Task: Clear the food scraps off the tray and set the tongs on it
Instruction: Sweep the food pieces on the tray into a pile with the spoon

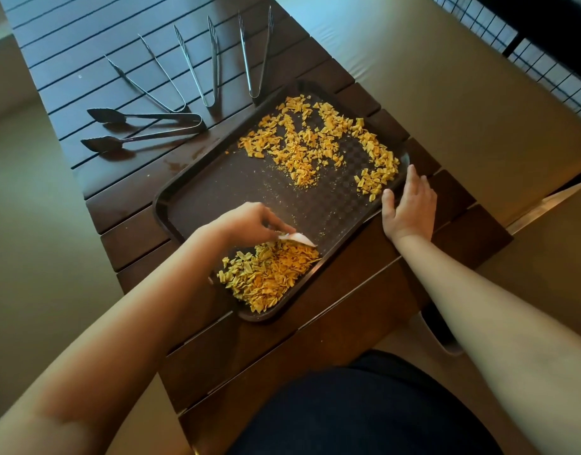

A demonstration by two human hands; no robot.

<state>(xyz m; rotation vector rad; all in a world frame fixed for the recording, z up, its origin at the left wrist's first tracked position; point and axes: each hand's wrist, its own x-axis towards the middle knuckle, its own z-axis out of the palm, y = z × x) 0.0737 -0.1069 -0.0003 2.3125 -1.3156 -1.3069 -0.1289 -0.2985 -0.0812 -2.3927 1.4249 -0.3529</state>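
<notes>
Orange scraps (269, 277) heaped at the tray (217, 188) lip could spill; left hand (249, 223) pinches a white wipe (299, 238), right hand (409, 205) rests flat, fingers straight, steadying the rim.

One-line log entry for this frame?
left hand: pushing scraps with white wipe | right hand: steadying tray edge | tongs: on table

Dim, soft daylight from upper left; wide-angle edges bend.
</notes>
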